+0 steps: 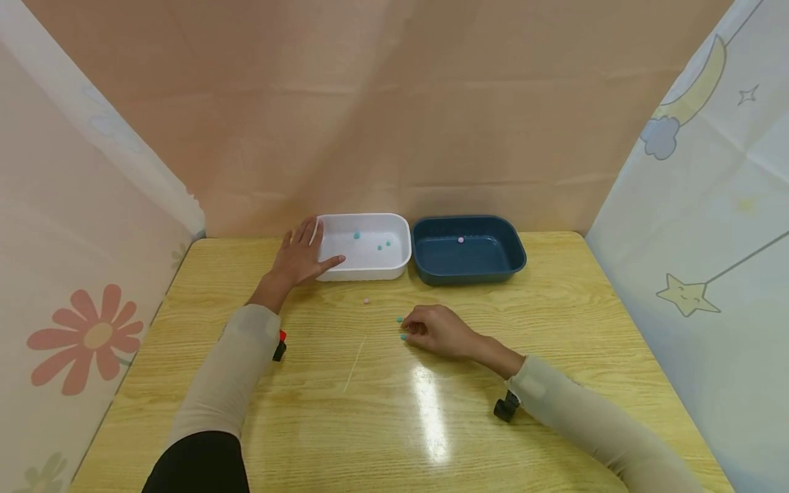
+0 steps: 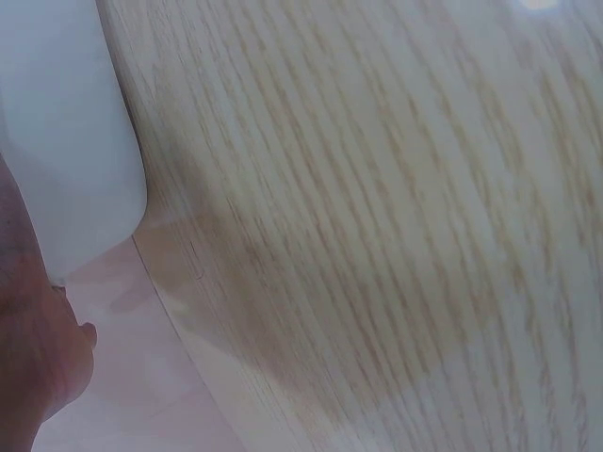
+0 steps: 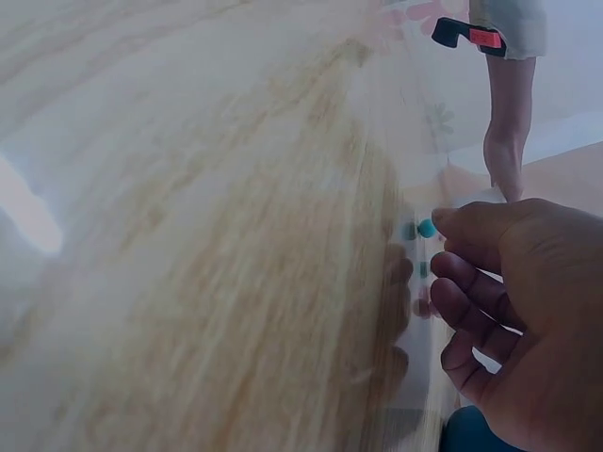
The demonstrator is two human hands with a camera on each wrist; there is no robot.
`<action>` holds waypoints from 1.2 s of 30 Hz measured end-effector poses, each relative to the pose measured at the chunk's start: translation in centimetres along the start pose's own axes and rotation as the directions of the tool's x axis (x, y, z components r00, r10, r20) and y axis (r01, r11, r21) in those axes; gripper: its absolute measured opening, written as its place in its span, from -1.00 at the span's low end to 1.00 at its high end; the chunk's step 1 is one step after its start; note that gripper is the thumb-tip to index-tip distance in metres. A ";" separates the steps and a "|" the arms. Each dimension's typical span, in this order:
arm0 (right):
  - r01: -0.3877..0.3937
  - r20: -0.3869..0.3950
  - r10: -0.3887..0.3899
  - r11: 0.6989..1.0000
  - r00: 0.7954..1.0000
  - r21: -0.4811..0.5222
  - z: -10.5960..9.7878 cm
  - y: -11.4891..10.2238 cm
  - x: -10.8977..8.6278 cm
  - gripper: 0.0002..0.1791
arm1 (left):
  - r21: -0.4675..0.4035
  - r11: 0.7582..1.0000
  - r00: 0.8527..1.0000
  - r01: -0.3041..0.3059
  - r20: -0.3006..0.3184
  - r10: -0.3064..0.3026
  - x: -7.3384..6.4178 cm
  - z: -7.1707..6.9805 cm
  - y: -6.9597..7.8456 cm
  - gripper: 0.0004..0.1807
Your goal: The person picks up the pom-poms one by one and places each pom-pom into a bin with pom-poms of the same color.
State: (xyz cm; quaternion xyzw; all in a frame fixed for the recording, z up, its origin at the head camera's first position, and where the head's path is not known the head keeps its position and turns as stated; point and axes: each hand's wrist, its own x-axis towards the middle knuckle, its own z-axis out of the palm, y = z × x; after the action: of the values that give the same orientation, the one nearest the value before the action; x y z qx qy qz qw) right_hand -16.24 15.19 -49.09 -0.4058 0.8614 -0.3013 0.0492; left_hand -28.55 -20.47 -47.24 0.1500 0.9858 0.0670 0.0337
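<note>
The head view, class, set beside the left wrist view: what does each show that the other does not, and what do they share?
Only the head view: the right hand, the dark blue tray, the small teal beads and the pale pink beads.

Only the left wrist view: no extra object, just a close-up of the white tray, its rounded outer corner near the left hand.

Both: that hand, that tray and the wood-grained table.

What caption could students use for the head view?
Left fingers at a white tray, right fingers beside two turquoise beads.
</note>
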 end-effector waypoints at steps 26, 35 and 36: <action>0.017 -0.025 -0.017 1.000 1.000 -0.018 0.9 -0.2 -0.1 -0.92 | 0.004 1.000 1.000 -0.009 0.009 0.009 -0.1 -0.2 0.0 0.19; -0.010 -0.018 0.009 0.999 1.000 -0.035 0.7 -0.3 0.1 -0.94 | -0.002 1.000 1.000 -0.011 0.006 0.011 -0.1 -0.2 0.1 0.20; -0.011 -0.019 0.010 0.999 1.000 -0.038 0.6 -0.3 0.2 -0.94 | 0.000 1.000 1.000 -0.012 0.004 0.012 -0.1 -0.2 0.1 0.20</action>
State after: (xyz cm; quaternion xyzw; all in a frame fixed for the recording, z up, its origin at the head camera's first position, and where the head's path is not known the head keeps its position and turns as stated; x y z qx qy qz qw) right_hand -15.95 14.60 -49.39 -0.3993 0.8695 -0.2887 0.0348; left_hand -28.44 -20.44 -47.01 0.1559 0.9849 0.0671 0.0351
